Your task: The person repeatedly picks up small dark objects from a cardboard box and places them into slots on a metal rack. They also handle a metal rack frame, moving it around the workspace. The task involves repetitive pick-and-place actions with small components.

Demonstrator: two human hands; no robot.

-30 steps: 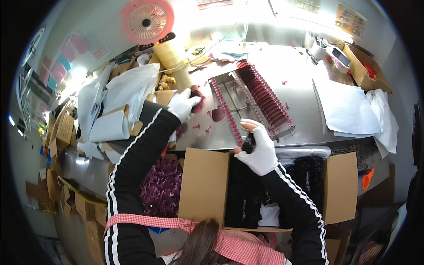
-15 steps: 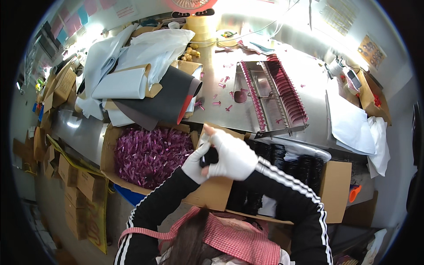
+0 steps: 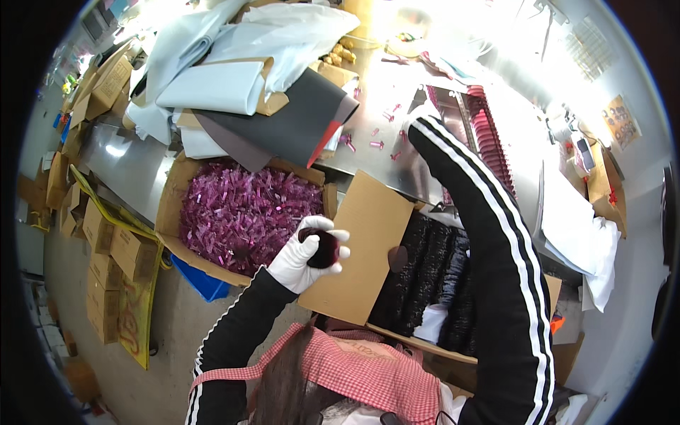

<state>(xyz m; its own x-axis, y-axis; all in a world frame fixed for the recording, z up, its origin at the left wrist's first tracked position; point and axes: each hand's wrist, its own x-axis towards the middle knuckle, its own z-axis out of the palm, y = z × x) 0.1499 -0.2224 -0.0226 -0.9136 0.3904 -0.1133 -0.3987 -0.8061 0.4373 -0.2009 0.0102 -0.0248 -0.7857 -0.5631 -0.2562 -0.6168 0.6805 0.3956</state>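
Note:
My left hand (image 3: pixel 303 259), in a white glove, is closed around a dark red round lens (image 3: pixel 324 249) above the edge of an open cardboard flap. My right hand (image 3: pixel 423 113), also gloved, is stretched far out over the metal table at the left side of a rack (image 3: pixel 489 134) lined with pink-red lenses. Glare and the sleeve hide its fingers, so what it touches does not show. Another dark round lens (image 3: pixel 398 258) shows against the flap's right edge. Small pink plastic pieces (image 3: pixel 377 144) lie scattered on the table left of my right hand.
A carton of purple-pink plastic pieces (image 3: pixel 241 212) stands left of my left hand. To the right, under my right arm, is a carton of black-wrapped rows (image 3: pixel 418 283), its flap (image 3: pixel 358 248) raised. Paper and dark sheets (image 3: pixel 283 127) overhang the table edge. Boxes (image 3: pixel 106 276) are stacked at left.
My hands have parted from each other. The right one has reached forward to the rack; the left stays low with the lens now visible. A dark lens now shows at the flap's edge.

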